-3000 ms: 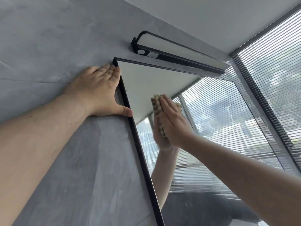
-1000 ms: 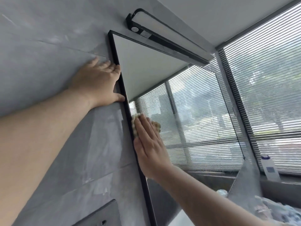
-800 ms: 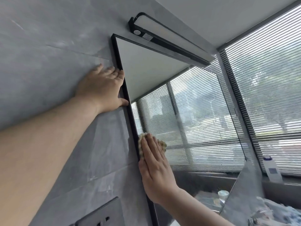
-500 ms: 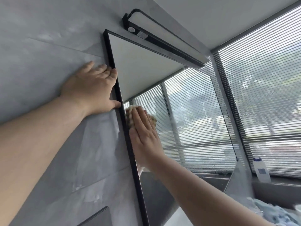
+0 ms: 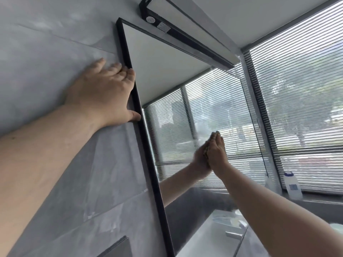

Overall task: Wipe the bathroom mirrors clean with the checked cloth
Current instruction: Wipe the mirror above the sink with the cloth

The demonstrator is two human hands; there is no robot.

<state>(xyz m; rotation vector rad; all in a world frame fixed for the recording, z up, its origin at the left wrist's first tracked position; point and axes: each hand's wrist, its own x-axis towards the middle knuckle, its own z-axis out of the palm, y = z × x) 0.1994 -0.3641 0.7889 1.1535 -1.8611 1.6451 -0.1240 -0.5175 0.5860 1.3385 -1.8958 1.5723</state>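
Your left hand (image 5: 104,93) lies flat on the grey wall (image 5: 46,58) in the upper left of the frame, fingers straight and close together, holding nothing. Its fingertips and thumb tip touch the black frame (image 5: 146,145) that runs down the mirror's left edge.

Your right hand (image 5: 216,154) is at the centre right of the frame, palm flat against the mirror (image 5: 167,67), fingers straight and pointing up. It presses the cloth (image 5: 206,152) onto the glass. Only a thin strip of the cloth shows, along the left edge of your palm and just past your fingertips; the rest is hidden between hand and glass. Your hand's reflection meets it there, with the reflected forearm running down to the left.

The glass right around your hand looks hazy. The upper part of the mirror reflects the white ceiling, the lower part the blinds.

A black lamp (image 5: 185,32) sits on the wall just above the mirror's top edge, at the top centre of the frame. The window with blinds (image 5: 300,93) fills the right side. A clear bottle (image 5: 292,185) with a blue cap stands on the sill at the lower right, well apart from your hand. A dark plate (image 5: 117,247) on the wall shows at the bottom edge, left of the frame.
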